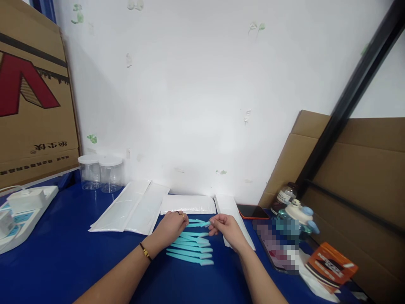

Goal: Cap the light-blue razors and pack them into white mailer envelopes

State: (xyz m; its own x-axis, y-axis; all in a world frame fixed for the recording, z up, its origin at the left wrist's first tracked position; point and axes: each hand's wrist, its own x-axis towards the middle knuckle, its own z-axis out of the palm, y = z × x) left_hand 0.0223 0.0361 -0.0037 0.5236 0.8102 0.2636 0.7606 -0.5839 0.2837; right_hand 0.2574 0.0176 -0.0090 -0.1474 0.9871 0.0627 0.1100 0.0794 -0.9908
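Observation:
Several turquoise eyebrow razors (190,255) lie in a loose column on the blue table, their handles pointing left. At the far end of the column, my right hand (228,230) pinches the right tip of a turquoise eyebrow razor (199,225). My left hand (171,228) is closed at the left end of this razor; its fingertips are partly hidden behind the hand. Another razor shows just beyond it, between the two hands. A white padded packet (188,204) lies right behind my hands, against the wall.
White padded mailers (126,207) lie at left, another (230,215) at right. Two clear jars (110,175) and a power strip (34,215) stand on the left. A phone (253,211), a bottle (299,219), a brown jar (284,196) and an orange pouch (332,266) sit on the right.

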